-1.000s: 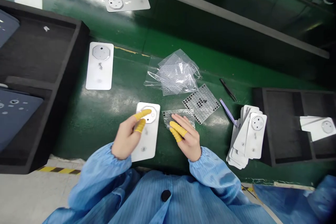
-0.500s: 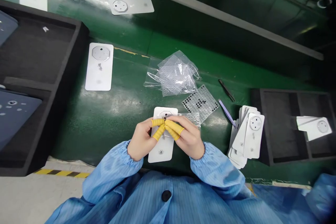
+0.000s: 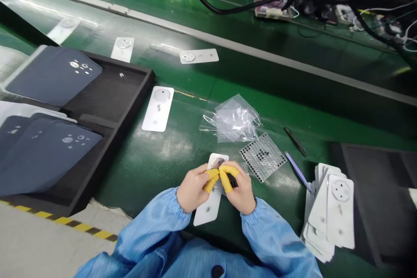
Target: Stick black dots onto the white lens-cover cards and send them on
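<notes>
In the head view my left hand [image 3: 194, 186] and my right hand [image 3: 240, 186], yellow covers on their fingertips, meet over a white phone-shaped panel [image 3: 208, 209]. The panel lies on the green bench, its round cutout partly behind my fingers. Both hands are closed in a pinch, fingertips nearly touching. What they pinch is too small and hidden to make out. Some clear film shows under my right fingers, with something dark behind them. Just beyond my right hand lies a clear sheet of small black dots [image 3: 263, 157].
Clear plastic bags [image 3: 236, 119] lie farther back. Dark tweezers [image 3: 296, 142], purple tweezers [image 3: 298, 172] and a stack of white panels [image 3: 340, 217] are at right. A black tray [image 3: 130, 113] with dark blue panels [image 3: 48, 156] stands left. Another white panel [image 3: 158, 110] lies beside it.
The camera view has shifted, so the bench things appear lower and farther right. My hands stay pinched together over the panel, with the right fingers more curled and slightly parted.
</notes>
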Action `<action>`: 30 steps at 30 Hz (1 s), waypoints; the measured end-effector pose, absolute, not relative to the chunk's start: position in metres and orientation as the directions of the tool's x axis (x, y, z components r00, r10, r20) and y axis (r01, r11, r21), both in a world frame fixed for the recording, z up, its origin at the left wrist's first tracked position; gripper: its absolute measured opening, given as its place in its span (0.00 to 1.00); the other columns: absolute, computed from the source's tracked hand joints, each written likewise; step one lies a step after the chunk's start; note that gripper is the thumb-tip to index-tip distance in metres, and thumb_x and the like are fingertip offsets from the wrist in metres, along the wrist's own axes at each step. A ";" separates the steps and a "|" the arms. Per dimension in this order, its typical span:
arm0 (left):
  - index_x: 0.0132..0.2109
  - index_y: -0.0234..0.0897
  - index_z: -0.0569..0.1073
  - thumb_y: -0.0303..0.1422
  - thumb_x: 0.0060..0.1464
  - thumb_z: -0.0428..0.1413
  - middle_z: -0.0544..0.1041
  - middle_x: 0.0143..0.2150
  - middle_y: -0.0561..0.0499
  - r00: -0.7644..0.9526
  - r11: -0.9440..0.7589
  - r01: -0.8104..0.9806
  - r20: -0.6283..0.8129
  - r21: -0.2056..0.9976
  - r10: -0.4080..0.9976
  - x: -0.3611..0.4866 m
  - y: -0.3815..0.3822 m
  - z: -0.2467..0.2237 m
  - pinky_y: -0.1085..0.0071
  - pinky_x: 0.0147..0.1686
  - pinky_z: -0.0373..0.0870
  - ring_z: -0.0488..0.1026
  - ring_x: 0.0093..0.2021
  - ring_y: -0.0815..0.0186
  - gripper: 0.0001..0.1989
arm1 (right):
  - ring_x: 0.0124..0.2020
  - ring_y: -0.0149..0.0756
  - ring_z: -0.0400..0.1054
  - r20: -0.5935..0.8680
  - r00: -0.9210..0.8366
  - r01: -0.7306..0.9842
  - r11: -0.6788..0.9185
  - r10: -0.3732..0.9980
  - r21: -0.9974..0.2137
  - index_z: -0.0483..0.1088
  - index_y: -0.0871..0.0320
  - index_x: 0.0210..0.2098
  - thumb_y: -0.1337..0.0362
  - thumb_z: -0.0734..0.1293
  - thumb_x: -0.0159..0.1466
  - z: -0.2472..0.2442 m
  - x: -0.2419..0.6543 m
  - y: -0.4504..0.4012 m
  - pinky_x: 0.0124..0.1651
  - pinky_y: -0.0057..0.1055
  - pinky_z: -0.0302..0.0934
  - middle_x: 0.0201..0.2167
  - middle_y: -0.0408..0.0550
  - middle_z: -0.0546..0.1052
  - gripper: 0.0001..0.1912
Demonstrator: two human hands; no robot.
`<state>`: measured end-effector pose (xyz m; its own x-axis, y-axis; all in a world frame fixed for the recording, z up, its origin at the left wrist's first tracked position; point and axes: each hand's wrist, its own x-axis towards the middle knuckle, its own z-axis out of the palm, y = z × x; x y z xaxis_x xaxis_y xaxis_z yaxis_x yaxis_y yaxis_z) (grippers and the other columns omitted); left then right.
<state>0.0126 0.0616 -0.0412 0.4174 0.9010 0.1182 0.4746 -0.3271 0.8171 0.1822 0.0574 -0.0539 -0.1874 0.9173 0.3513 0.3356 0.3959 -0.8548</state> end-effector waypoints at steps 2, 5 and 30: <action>0.36 0.35 0.77 0.23 0.54 0.50 0.77 0.35 0.45 0.431 -0.309 0.465 0.093 0.830 0.898 0.009 0.064 -0.044 0.70 0.37 0.76 0.77 0.36 0.63 0.11 | 0.41 0.34 0.71 0.317 -0.190 0.313 0.363 0.929 -0.878 0.69 0.57 0.42 0.73 0.63 0.64 -0.055 0.181 0.060 0.43 0.33 0.69 0.39 0.50 0.74 0.09; 0.36 0.34 0.78 0.24 0.54 0.50 0.77 0.33 0.45 0.453 -0.282 0.442 0.060 0.851 0.890 0.005 0.069 -0.048 0.70 0.36 0.75 0.77 0.35 0.62 0.11 | 0.42 0.35 0.71 0.309 -0.236 0.319 0.374 0.921 -0.871 0.68 0.56 0.43 0.71 0.62 0.65 -0.057 0.182 0.064 0.44 0.34 0.69 0.40 0.51 0.74 0.08; 0.60 0.31 0.65 0.29 0.56 0.58 0.82 0.43 0.43 -0.106 0.119 0.081 -0.111 0.990 0.988 -0.017 0.052 0.014 0.72 0.39 0.78 0.80 0.39 0.62 0.26 | 0.48 0.43 0.70 0.575 -0.218 0.690 0.541 0.789 -0.481 0.68 0.58 0.52 0.75 0.65 0.61 -0.026 0.206 0.072 0.48 0.43 0.69 0.43 0.55 0.76 0.19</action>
<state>-0.0169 0.0518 0.0143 -0.1057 0.9882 -0.1106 0.0806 0.1194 0.9896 0.2064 0.0724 -0.0262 -0.2181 0.7889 0.5746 0.6899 0.5410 -0.4809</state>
